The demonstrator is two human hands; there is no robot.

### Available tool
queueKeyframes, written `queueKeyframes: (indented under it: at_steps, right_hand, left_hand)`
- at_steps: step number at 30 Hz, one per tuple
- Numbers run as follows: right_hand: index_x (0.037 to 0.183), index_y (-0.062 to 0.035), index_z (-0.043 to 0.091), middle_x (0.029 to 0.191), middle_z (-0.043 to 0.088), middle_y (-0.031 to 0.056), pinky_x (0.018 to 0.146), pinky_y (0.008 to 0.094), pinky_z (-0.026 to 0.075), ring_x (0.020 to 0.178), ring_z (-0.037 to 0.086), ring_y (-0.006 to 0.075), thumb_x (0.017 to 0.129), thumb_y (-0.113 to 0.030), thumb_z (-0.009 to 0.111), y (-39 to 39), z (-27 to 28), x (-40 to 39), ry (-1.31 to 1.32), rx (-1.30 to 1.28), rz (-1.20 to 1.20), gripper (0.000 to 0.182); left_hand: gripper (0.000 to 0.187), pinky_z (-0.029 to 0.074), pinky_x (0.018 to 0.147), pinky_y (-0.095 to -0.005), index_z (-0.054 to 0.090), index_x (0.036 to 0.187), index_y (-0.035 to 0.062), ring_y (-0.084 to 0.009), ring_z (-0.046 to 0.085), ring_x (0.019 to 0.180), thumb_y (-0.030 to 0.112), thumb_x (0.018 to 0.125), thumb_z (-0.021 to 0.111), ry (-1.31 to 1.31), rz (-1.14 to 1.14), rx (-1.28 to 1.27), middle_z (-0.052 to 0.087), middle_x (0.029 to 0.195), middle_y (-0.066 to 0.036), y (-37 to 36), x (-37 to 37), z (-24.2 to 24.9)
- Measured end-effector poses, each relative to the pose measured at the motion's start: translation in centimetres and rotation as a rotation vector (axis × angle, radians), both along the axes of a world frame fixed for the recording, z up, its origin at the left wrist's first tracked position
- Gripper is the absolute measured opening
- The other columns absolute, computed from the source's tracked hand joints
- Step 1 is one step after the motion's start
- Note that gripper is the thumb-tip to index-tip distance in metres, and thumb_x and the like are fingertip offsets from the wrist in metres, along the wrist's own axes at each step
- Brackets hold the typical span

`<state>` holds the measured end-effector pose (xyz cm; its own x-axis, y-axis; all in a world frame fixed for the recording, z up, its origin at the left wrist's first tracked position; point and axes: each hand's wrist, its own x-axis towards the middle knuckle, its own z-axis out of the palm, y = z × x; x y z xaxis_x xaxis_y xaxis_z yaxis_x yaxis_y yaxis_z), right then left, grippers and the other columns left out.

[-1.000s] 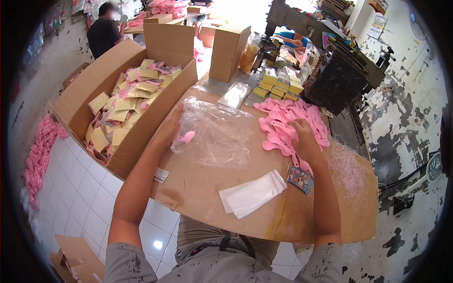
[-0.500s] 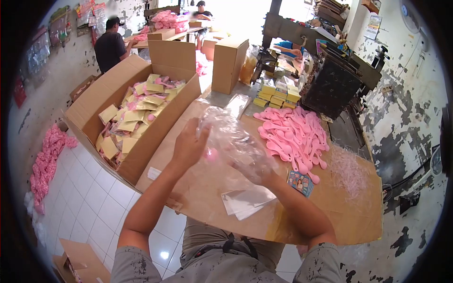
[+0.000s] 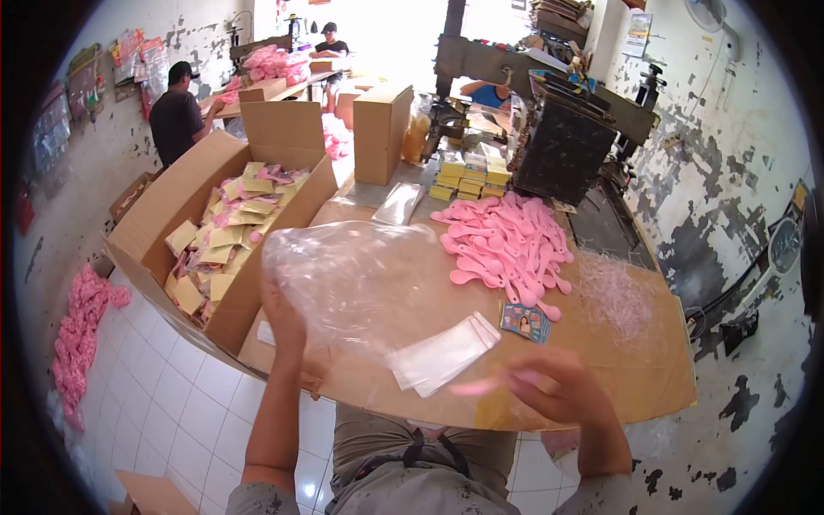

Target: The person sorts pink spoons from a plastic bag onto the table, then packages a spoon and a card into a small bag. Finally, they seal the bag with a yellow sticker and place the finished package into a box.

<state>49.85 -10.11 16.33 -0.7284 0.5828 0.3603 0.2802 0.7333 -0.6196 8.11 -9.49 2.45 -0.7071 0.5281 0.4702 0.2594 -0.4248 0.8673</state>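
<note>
My left hand [image 3: 283, 300] grips the edge of a large clear plastic bag [image 3: 352, 279], which is puffed out over the cardboard-covered table. My right hand [image 3: 556, 384] is closed near the front edge, blurred by motion. From its fingers a pink plastic spoon [image 3: 474, 388] points left, its shape smeared. Between the hands lie small clear flat bags [image 3: 446, 354] in a fanned stack. Beyond the right hand are a small stack of printed cards [image 3: 525, 321] and a pile of pink spoons [image 3: 506, 245].
At left stands a big open carton [image 3: 296, 219] full of packed pieces with yellowish cards. Yellow card stacks [image 3: 468, 176] sit behind the spoons, beside a dark machine [image 3: 562, 142]. Shredded filler [image 3: 614, 296] lies at right. Co-workers [image 3: 176, 116] are in the background.
My right hand has left the plastic bag and come down to the right with a pink spoon. My left hand has moved left with the bag, which is now more spread out.
</note>
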Motion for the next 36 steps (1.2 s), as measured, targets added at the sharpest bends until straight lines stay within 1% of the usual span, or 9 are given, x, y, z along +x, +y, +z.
queueKeyframes:
  at_steps: [2, 4, 6, 9, 10, 12, 13, 18, 36]
  right_hand:
    - [0.115, -0.0048, 0.078, 0.103, 0.078, 0.0115, 0.083, 0.0358, 0.058, 0.094, 0.075, 0.0253, 0.092, -0.005, 0.075, -3.0, 0.0, 5.5, -0.046, -0.347, -0.046, 0.023]
    - [0.112, -0.0049, 0.079, 0.101, 0.08, 0.0095, 0.085, 0.0346, 0.058, 0.094, 0.076, 0.0227, 0.093, -0.004, 0.075, -4.7, -3.5, 9.7, 0.037, -0.557, 0.128, 0.019]
    - [0.108, 0.0006, 0.077, 0.091, 0.079, 0.0129, 0.076, 0.0333, 0.058, 0.086, 0.075, 0.0207, 0.088, -0.008, 0.08, -7.0, -9.1, 13.2, -0.05, -0.551, -0.046, 0.022]
    - [0.15, -0.0119, 0.052, 0.126, 0.072, 0.0195, 0.102, 0.0471, 0.053, 0.119, 0.068, 0.0324, 0.106, -0.026, 0.062, -10.1, -20.1, 18.1, -0.056, -1.046, -0.299, 0.047]
    - [0.142, -0.0073, 0.057, 0.117, 0.073, 0.0177, 0.102, 0.0475, 0.053, 0.109, 0.071, 0.0297, 0.105, -0.025, 0.064, -10.3, -21.4, 17.4, 0.067, -1.068, -0.446, 0.042]
    - [0.125, 0.0019, 0.067, 0.099, 0.076, 0.0142, 0.103, 0.0484, 0.053, 0.09, 0.076, 0.0243, 0.102, -0.025, 0.069, -10.6, -24.2, 15.4, 0.31, -1.099, -0.745, 0.035]
    - [0.124, 0.0011, 0.069, 0.101, 0.076, 0.0148, 0.098, 0.0438, 0.054, 0.093, 0.075, 0.0245, 0.098, -0.02, 0.072, -9.4, -27.0, 15.4, 0.256, -1.059, -0.874, 0.034]
    - [0.123, 0.0011, 0.069, 0.101, 0.076, 0.0147, 0.098, 0.044, 0.054, 0.093, 0.075, 0.0244, 0.098, -0.021, 0.072, -2.8, -34.0, 13.3, 0.331, -0.844, -1.225, 0.033]
    - [0.119, 0.001, 0.069, 0.098, 0.076, 0.0141, 0.099, 0.0447, 0.054, 0.09, 0.074, 0.0238, 0.099, -0.021, 0.071, 10.8, -36.2, 11.6, 0.323, -0.765, -1.182, 0.03]
  left_hand:
    - [0.049, 0.038, 0.116, -0.0392, 0.04, 0.153, -0.0041, -0.0292, 0.05, 0.136, 0.017, 0.11, 0.049, -0.19, -0.055, -0.011, 0.052, 0.146, -0.02, -1.4, -0.5, -0.2]
    - [0.055, 0.035, 0.119, -0.0406, 0.036, 0.156, -0.0018, -0.0308, 0.045, 0.142, 0.015, 0.107, 0.053, -0.052, 0.063, -0.219, 0.045, 0.154, -0.019, -2.5, -1.5, -2.3]
    - [0.06, 0.032, 0.121, -0.0425, 0.034, 0.157, 0.0002, -0.0328, 0.039, 0.148, 0.013, 0.104, 0.058, 0.115, 0.164, -0.289, 0.038, 0.159, -0.019, -3.5, -0.9, -3.0]
    - [0.063, 0.03, 0.123, -0.046, 0.037, 0.157, 0.0027, -0.0361, 0.034, 0.152, 0.011, 0.1, 0.062, 0.362, 0.229, -0.269, 0.032, 0.164, -0.02, -6.1, 1.2, -2.4]
    - [0.061, 0.03, 0.123, -0.047, 0.039, 0.155, 0.0034, -0.037, 0.034, 0.152, 0.009, 0.099, 0.062, 0.42, 0.218, -0.303, 0.032, 0.164, -0.02, -6.8, 1.3, -2.8]
    - [0.048, 0.031, 0.122, -0.0486, 0.052, 0.146, 0.0039, -0.0405, 0.036, 0.15, 0.007, 0.099, 0.061, 0.555, 0.187, -0.439, 0.034, 0.163, -0.022, -7.5, 2.2, -1.7]
    - [0.045, 0.032, 0.122, -0.0489, 0.055, 0.143, 0.0036, -0.0408, 0.037, 0.15, 0.007, 0.099, 0.061, 0.547, 0.164, -0.461, 0.036, 0.161, -0.022, -7.5, 2.6, -1.6]
    - [0.038, 0.036, 0.119, -0.0486, 0.061, 0.136, 0.0022, -0.042, 0.042, 0.146, 0.008, 0.099, 0.06, 0.549, 0.189, -0.555, 0.043, 0.156, -0.023, -8.1, 4.5, -2.5]
    - [0.043, 0.035, 0.119, -0.052, 0.06, 0.131, 0.0004, -0.0442, 0.045, 0.142, 0.003, 0.089, 0.055, 0.558, 0.292, -0.554, 0.047, 0.152, -0.026, -7.5, 4.6, -4.2]
